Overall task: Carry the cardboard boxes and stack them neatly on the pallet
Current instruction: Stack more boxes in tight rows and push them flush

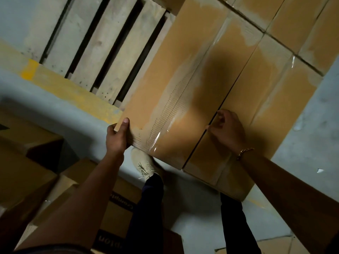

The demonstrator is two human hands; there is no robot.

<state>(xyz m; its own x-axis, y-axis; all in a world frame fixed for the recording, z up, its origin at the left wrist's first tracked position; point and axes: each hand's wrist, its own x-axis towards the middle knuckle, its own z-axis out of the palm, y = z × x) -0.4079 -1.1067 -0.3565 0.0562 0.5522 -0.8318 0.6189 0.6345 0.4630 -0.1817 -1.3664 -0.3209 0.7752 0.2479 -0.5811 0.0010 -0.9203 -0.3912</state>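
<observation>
A long tan cardboard box (176, 74) sealed with clear tape lies over the wooden pallet (102, 48), its near end overhanging the pallet's edge. My left hand (117, 136) grips its near left corner, thumb on top. My right hand (226, 128) holds the near right edge, fingers tucked into the gap beside a second long box (256, 110) lying alongside on the right. More tan boxes (300, 24) sit packed together at the far right of the pallet.
Bare pallet slats with dark gaps lie to the left of the boxes. A worn yellow line (60, 85) crosses the grey floor. More cardboard boxes (33, 165) stand at lower left beside my legs. My shoe (145, 165) is just under the held box.
</observation>
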